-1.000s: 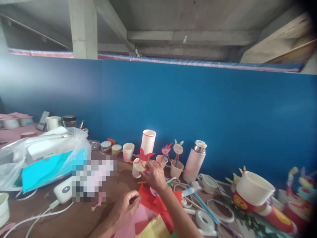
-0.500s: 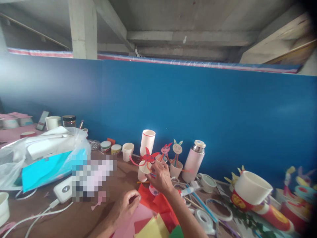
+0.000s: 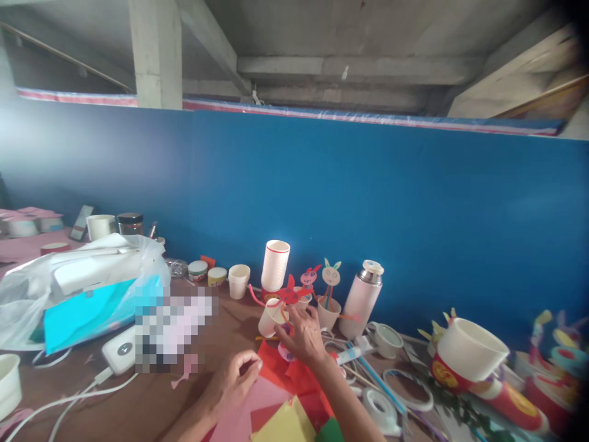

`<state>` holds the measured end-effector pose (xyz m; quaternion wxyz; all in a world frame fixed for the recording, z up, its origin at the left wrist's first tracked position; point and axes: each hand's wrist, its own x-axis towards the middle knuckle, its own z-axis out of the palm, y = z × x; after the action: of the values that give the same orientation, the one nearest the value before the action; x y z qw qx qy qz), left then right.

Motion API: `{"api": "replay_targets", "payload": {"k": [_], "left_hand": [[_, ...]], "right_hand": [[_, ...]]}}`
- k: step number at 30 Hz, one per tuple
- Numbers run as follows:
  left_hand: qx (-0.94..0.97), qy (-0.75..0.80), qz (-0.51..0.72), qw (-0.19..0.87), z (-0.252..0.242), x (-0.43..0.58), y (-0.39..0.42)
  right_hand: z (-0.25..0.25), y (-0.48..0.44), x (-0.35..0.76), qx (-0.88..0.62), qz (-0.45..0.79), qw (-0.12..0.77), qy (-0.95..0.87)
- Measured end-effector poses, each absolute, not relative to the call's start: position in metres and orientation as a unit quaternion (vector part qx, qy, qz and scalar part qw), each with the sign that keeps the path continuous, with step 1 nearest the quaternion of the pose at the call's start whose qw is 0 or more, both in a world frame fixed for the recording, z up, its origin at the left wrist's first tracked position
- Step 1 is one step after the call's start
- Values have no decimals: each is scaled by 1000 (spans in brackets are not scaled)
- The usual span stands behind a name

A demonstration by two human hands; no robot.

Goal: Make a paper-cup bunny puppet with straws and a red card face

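My right hand (image 3: 304,334) has its fingers bent at a red paper figure (image 3: 291,296) with long ears, which stands on thin stems in a white paper cup (image 3: 271,319). The cup leans to the right towards this hand. The fingertips seem to pinch the stems, though the hand partly hides the contact. Below the wrist peeks a round pink paper face (image 3: 286,351). My left hand (image 3: 240,376) hovers lower left over the table, thumb and fingers curled together with nothing visible in them. Beneath both hands lie red paper (image 3: 271,362), pink paper (image 3: 257,402) and yellow paper (image 3: 283,423).
Behind are stacked paper cups (image 3: 276,264), a pink-faced figure (image 3: 308,277), a pale rabbit figure (image 3: 331,276) and a thermos (image 3: 362,301). Tape rolls (image 3: 380,411) and sticks lie right. A plastic bag (image 3: 151,264) and a white power bank (image 3: 120,351) with cable occupy the left.
The red figure has shifted right and tipped over lower. Its cup, more upright before, now tilts to the right. My right hand moved slightly; my left hand stays nearly in place.
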<state>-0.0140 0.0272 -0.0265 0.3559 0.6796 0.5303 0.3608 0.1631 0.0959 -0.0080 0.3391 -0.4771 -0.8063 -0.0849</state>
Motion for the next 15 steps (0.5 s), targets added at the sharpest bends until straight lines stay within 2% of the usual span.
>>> {"api": "replay_targets", "payload": {"k": [15], "left_hand": [[676,537,361,352,-29,-14,28]], "right_hand": [[-24,109,171,-535,-33,374,-757]]}}
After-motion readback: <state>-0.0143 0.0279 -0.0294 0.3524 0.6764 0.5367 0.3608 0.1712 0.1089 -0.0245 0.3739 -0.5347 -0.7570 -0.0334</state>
